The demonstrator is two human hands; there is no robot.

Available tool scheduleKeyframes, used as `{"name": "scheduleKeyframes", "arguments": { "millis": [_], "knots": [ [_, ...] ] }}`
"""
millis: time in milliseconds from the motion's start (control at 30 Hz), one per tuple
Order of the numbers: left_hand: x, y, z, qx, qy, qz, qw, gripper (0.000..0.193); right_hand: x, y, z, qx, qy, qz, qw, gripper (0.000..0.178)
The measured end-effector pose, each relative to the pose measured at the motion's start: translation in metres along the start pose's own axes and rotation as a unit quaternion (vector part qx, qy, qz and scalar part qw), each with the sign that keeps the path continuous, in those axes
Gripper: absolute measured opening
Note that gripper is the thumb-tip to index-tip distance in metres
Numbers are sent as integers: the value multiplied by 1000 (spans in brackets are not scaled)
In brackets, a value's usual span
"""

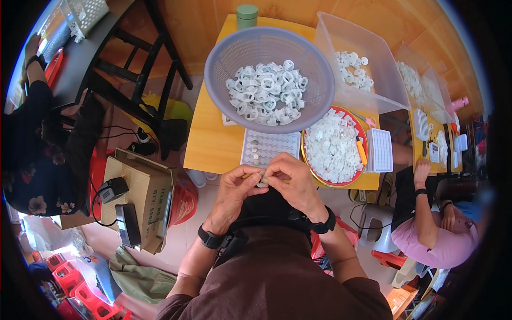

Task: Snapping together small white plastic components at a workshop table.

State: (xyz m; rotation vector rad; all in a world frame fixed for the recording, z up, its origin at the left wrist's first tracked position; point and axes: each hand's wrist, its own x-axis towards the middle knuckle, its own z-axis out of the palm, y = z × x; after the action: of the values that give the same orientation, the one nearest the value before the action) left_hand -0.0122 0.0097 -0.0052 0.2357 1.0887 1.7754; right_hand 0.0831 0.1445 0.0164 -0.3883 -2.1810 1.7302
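Note:
My left hand (pixel 234 188) and my right hand (pixel 300 186) meet in front of my body at the table's near edge. Between their fingertips is a small round greyish piece (pixel 262 184), partly covered by the fingers; its exact kind cannot be made out. Just beyond the hands lies a white tray (pixel 280 144) with rows of round pockets, and a few greyish discs (pixel 255 156) sit in its left part. To the right, a red-rimmed round tray (pixel 364 133) holds a heap of small white translucent pieces (pixel 332 146) and an orange-handled tool (pixel 361 151).
A grey-purple colander (pixel 214 80) of white ring-shaped parts (pixel 266 90) stands on the yellow table (pixel 205 144). Beside it are a clear bin (pixel 384 80), a green canister (pixel 247 17) and white trays (pixel 380 149). A cardboard box (pixel 141 186) is at left; people sit on both sides.

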Motion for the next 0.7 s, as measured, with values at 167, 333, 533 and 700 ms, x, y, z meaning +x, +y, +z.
{"name": "scheduleKeyframes", "arguments": {
  "millis": [167,333,533,700],
  "knots": [
    [1,2,7,18,-9,2,1000,18,-4,17,3,216,25,95,971,12],
    [2,0,9,-51,-10,-28,998,20,-3,8,-1,305,48,138,941,15],
    [2,-7,6,-34,21,-32,999,17,-10,10,4,199,54,116,972,20],
    [3,-7,6,-35,13,-17,999,14,-12,13,18,238,111,113,958,20]
  ]
}}
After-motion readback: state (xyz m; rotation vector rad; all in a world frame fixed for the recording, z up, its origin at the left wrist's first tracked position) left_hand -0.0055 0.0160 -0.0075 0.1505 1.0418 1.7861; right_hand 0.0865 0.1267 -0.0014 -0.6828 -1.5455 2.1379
